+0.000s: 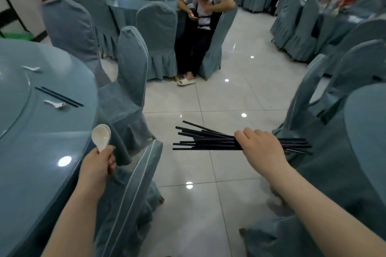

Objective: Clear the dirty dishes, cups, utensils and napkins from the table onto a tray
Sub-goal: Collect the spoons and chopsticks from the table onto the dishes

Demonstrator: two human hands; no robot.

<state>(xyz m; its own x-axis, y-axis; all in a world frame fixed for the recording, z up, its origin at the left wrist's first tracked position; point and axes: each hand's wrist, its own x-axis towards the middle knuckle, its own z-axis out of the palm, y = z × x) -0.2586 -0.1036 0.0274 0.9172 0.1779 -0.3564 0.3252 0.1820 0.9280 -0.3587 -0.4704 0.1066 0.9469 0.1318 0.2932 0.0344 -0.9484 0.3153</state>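
Over the floor between chairs, head view: left hand [96, 170] grips white spoons [101, 137], bowls up; right hand [260, 148] clutches a chopstick bundle [208, 141], long axis left-right. Worktop [41, 131] left holds a chopstick pair [59, 96] lying diagonally and a spoon [54, 104]; left hand nearer. No tray visible.

white spoons [101, 135] near the blue-grey table [41, 131]; black chopsticks [204, 140] right of it, over glossy white tiles [229, 94]; blue-grey chair covers [133, 58].
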